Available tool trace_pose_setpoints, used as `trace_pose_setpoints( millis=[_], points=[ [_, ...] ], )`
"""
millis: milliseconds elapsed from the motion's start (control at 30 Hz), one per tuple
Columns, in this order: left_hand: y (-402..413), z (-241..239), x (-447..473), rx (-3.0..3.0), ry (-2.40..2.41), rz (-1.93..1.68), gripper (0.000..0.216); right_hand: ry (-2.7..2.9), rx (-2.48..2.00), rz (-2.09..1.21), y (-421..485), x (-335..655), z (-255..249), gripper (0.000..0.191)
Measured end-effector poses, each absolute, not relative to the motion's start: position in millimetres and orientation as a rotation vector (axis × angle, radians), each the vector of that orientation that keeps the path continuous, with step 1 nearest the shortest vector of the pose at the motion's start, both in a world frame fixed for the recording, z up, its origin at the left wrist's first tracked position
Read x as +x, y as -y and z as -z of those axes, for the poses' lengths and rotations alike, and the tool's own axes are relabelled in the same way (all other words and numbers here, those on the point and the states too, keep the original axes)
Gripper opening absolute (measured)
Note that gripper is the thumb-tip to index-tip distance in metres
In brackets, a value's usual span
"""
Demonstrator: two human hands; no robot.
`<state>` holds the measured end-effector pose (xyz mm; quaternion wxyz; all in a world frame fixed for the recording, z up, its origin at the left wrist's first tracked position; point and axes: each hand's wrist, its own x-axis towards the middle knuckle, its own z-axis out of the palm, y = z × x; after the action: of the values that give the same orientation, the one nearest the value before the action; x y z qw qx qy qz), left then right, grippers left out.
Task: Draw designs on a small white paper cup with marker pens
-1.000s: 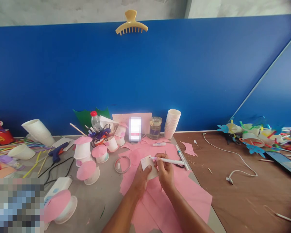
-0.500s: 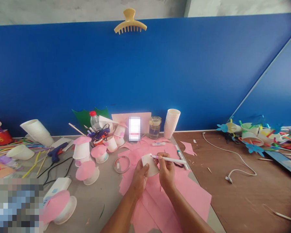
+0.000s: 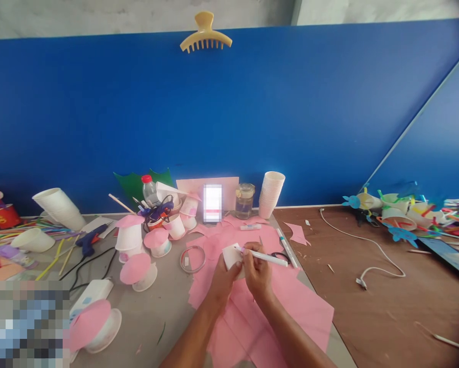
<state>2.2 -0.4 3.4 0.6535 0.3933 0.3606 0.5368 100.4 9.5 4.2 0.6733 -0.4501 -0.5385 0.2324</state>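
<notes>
My left hand point(image 3: 222, 280) grips a small white paper cup point(image 3: 231, 255), held on its side over the pink paper sheets point(image 3: 306, 306). My right hand point(image 3: 258, 273) pinches a white marker pen point(image 3: 265, 255), and the pen's tip touches the cup's side. Both hands are close together, just above the pink paper at the table's middle.
A tape roll point(image 3: 193, 259) lies left of the hands, with several pink-topped white cups point(image 3: 138, 271) and a blue glue gun point(image 3: 89, 240) beyond. A phone point(image 3: 213, 203), glass jar point(image 3: 244, 201) and cup stack point(image 3: 270, 194) stand at the back. A white cable point(image 3: 370, 255) crosses the brown table on the right.
The pen's tip has shifted a little left across the cup, and my right hand has moved closer to my left. The cup has turned slightly.
</notes>
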Motion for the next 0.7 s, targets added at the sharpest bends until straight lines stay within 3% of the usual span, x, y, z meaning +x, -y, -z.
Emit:
trace_pose_setpoints(
  millis=[700],
  points=[
    [1.1,-4.9,1.6,0.908,-0.961,-1.21,0.048,1.263,-1.012,-0.508,-10.2,101.0,-3.3,0.011]
  ],
)
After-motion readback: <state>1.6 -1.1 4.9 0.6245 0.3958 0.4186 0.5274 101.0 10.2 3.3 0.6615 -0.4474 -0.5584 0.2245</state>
